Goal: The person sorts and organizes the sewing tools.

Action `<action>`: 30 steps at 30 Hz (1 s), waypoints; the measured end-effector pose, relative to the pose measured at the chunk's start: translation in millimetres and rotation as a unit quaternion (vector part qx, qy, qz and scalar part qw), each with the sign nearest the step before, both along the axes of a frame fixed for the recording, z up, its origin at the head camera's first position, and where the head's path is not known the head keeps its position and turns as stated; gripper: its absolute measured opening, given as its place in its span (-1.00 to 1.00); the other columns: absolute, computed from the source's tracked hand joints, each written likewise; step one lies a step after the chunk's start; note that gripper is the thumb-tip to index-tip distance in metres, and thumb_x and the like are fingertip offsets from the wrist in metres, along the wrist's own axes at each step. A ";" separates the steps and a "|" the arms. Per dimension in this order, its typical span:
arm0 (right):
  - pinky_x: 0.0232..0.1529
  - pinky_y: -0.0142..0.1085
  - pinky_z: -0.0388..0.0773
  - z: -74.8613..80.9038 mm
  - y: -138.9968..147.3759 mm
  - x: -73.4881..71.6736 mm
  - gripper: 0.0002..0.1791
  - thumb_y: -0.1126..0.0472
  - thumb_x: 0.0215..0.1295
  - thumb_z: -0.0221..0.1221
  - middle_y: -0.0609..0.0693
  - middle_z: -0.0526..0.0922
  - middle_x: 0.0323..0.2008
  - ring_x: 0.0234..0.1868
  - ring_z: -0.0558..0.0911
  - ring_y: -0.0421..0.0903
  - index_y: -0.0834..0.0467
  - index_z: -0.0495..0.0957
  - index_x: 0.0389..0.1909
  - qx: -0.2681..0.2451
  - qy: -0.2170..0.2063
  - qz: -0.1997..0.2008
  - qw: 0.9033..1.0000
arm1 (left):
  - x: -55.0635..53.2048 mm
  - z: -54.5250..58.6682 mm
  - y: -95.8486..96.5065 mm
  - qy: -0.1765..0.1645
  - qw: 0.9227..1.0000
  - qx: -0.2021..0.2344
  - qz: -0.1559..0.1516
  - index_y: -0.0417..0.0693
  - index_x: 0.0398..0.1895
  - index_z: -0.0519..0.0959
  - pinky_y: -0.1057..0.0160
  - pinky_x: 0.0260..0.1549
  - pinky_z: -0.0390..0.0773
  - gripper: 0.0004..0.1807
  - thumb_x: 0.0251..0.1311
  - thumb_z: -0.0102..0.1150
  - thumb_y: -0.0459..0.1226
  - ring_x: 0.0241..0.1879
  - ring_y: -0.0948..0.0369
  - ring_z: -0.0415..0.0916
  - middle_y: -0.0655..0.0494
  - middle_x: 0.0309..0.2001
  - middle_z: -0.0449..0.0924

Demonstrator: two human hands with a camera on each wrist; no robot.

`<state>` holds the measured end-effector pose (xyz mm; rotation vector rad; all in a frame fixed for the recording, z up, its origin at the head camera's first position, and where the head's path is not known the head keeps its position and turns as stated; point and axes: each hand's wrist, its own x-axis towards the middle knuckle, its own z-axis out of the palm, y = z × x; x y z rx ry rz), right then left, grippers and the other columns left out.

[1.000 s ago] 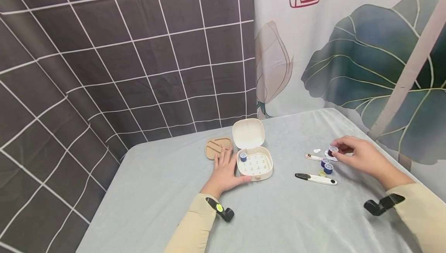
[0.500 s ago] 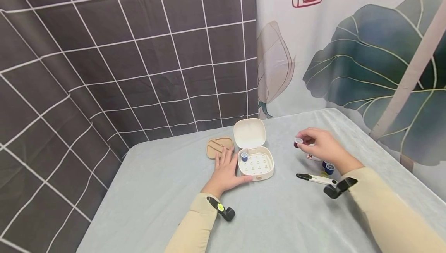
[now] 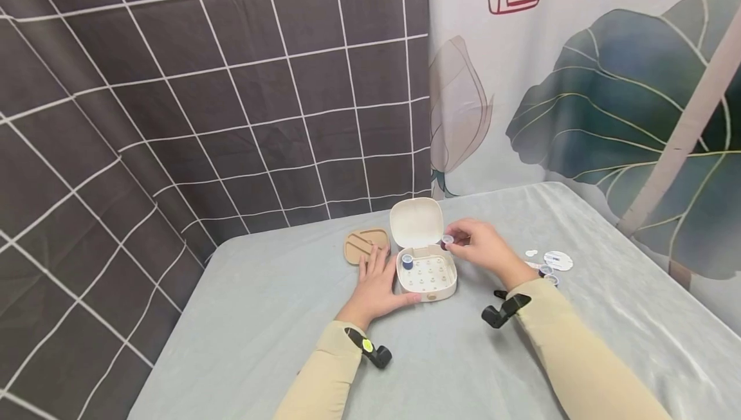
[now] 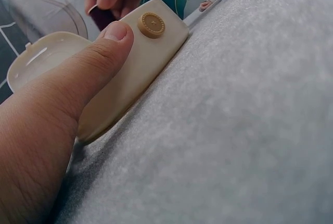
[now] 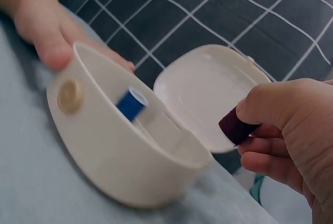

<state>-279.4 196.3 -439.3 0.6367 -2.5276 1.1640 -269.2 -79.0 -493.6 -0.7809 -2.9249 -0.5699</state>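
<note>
A small cream sewing box point(image 3: 437, 292) stands on the cloth with its lid raised, rows of short pegs on its floor. One blue thread spool point(image 3: 408, 262) stands upright inside at the back left corner. My left hand point(image 3: 373, 288) rests against the box's left side with fingers spread and straight, the thumb lying across the front wall near the round button clasp point(image 4: 151, 25). My right hand point(image 3: 483, 249) pinches a dark purple thread spool point(image 5: 237, 127) between thumb and fingers. It holds that spool tilted, close over the box's back right rim, beside the lid point(image 5: 195, 91).
A tan grooved tray point(image 3: 354, 249) lies behind my left fingers. To the right are two dark blue spools point(image 3: 545, 271), a white round-ended card point(image 3: 559, 260) and a small white piece point(image 3: 530, 253). My right forearm hides most of a black-tipped tool point(image 3: 500, 293).
My right hand has carried the purple spool leftward from the group of spools on the right to the box. The left hand has stayed in place against the box.
</note>
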 end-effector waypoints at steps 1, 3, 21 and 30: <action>-0.09 -0.08 0.67 -0.2 -3.7 -0.7 -0.77 0.39 0.16 0.37 0.07 0.70 -0.29 -0.25 0.67 -0.04 0.32 0.66 -0.16 -0.002 -0.004 0.000 1.000 | 0.5 -0.3 0.6 -0.001 1.000 0.001 -0.001 0.06 0.59 0.15 -0.26 0.48 -0.38 0.18 -0.01 0.17 0.49 0.60 -0.14 -0.38 -0.13 0.62 -0.10; -0.08 -0.06 0.67 0.1 -10.5 -2.0 -0.77 0.39 0.15 0.37 0.08 0.70 -0.29 -0.25 0.67 -0.03 0.33 0.66 -0.15 -0.003 -0.009 0.001 1.000 | 1.2 -0.7 1.5 -0.004 1.000 0.001 -0.002 0.06 0.60 0.14 -0.25 0.48 -0.38 0.19 -0.01 0.17 0.49 0.60 -0.14 -0.38 -0.13 0.62 -0.10; -0.25 -0.18 0.61 -6.0 -60.1 -5.3 -0.86 0.31 0.11 0.38 -0.05 0.65 -0.44 -0.37 0.60 -0.15 0.21 0.65 -0.30 0.086 -0.028 -0.026 0.996 | -3.4 -0.9 -3.6 0.007 1.000 -0.001 -0.003 0.09 0.62 0.09 -0.26 0.48 -0.39 0.18 0.01 0.15 0.48 0.60 -0.14 -0.41 -0.13 0.62 -0.14; -0.25 -0.16 0.58 -17.6 -69.0 -2.7 -0.82 0.27 0.11 0.41 -0.08 0.63 -0.43 -0.39 0.55 -0.15 0.18 0.68 -0.26 0.142 -0.030 -0.057 0.988 | -3.0 -1.6 -0.9 0.002 1.000 -0.002 -0.005 0.06 0.61 0.10 -0.27 0.47 -0.38 0.19 0.01 0.16 0.48 0.60 -0.16 -0.41 -0.14 0.62 -0.14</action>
